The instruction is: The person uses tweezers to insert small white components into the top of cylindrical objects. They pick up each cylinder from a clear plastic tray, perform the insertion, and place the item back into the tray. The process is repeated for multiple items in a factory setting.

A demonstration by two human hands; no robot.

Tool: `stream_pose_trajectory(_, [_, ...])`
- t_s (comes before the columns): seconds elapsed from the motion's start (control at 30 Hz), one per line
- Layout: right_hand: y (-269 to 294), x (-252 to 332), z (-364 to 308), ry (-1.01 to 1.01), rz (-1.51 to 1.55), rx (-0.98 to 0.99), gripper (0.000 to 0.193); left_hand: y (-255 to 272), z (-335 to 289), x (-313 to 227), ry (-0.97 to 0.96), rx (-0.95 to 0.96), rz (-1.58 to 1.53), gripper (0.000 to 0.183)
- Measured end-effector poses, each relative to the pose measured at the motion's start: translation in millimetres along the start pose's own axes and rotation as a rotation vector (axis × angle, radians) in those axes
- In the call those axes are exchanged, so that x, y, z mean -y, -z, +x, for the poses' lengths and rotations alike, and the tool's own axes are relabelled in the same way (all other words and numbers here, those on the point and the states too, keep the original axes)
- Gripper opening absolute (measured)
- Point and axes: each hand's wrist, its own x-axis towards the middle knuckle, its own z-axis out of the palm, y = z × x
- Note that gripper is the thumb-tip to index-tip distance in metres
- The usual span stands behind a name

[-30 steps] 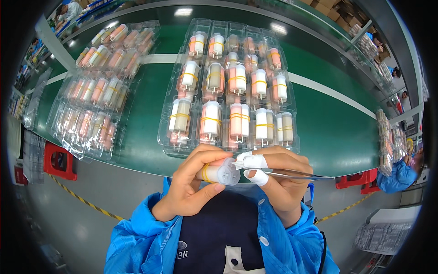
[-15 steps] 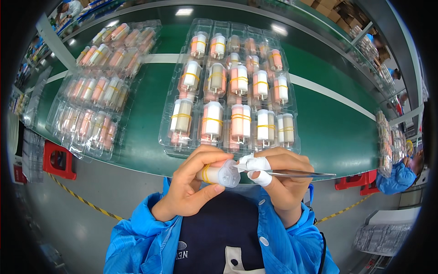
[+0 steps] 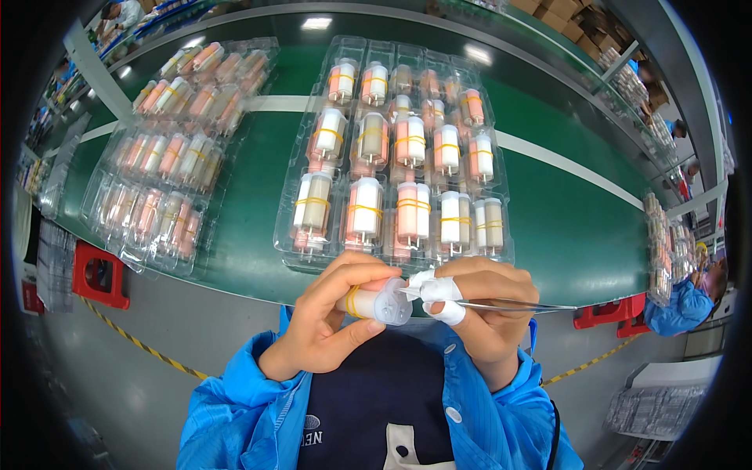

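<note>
My left hand [image 3: 333,321] is closed round a bundle of white and pink cylinders [image 3: 360,301] bound with a yellow rubber band. The translucent capped end [image 3: 393,304] of the bundle points right, toward my other hand. White tape wraps the thumb and fingertips of my right hand [image 3: 486,305], which grips slim metal tweezers [image 3: 517,304]. Their tips reach the rim of the translucent end; whether they pinch anything there is too small to tell. Just beyond both hands lies a clear plastic tray [image 3: 276,235] with similar banded bundles [image 3: 365,205] in rows.
More loaded trays [image 3: 141,211] stand at left on the green bench [image 3: 564,227], and others [image 3: 658,251] at far right. Red stools [image 3: 102,274] sit below the bench edge. A grey upright [image 3: 98,74] rises at left. A person in blue [image 3: 677,305] is at the right.
My right hand and the tweezers have shifted slightly left, toward the bundle's end. The bundle has turned a little in my left hand, which otherwise stays in place.
</note>
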Motion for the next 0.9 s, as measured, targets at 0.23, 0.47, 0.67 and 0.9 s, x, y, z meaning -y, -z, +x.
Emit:
stream_pose_trajectory(0.23, [-1.9,5.2,5.1,0.045,-0.132,0.045,0.017,-0.8,3.8,-0.7,-0.062,-0.015,0.141,0.046])
stream_pose_trajectory(0.47, [4.0,8.7,9.7,-0.02,-0.246,0.195,0.021,-2.2,0.2,3.7,-0.055,0.005,0.367,0.044])
stream_pose_trajectory(0.67, [3.9,1.0,5.4,-0.198,-0.011,0.05,0.018,-4.2,-1.6,10.3,-0.023,-0.037,0.327,0.045])
stream_pose_trajectory(0.9, [8.2,-16.0,-10.7,-0.101,0.427,-0.116,0.018,-7.5,-5.4,7.5,0.104,-0.015,-0.15,0.048])
